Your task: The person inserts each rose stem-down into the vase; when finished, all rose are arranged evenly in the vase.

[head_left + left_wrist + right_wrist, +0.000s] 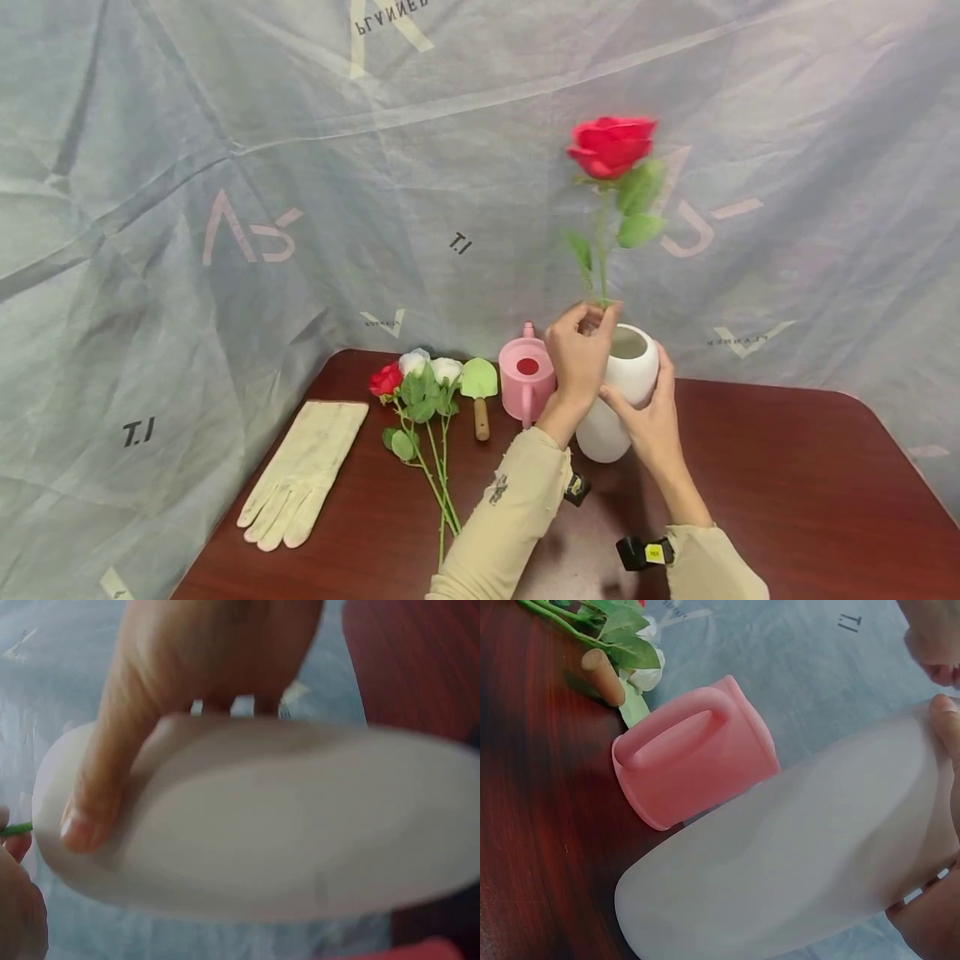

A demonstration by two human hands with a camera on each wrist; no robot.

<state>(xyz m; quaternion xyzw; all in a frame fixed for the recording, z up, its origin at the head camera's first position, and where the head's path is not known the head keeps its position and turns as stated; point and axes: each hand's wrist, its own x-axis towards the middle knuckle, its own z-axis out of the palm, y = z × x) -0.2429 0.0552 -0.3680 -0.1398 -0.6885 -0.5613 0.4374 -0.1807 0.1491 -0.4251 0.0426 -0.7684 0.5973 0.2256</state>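
My left hand (581, 354) pinches the green stem of an artificial red rose (611, 148). The bloom stands upright, high above the hand, with a slight blur. Beside it, my right hand (651, 417) grips a white vase (603, 432), thumb across the front and fingers round the far side. The vase leans, its mouth toward the upper right, close by the left hand. In the left wrist view the thumb presses on the smooth vase wall (240, 825), and a bit of stem (18, 829) shows at the vase's top end. The stem's lower end is hidden.
A pink watering can (517, 400) stands just left of the vase. Further left lie a green trowel (480, 379) with a wooden handle, several red and white roses (416, 396), and a cream glove (307, 471). Grey cloth (450, 192) hangs behind the dark red table (810, 492).
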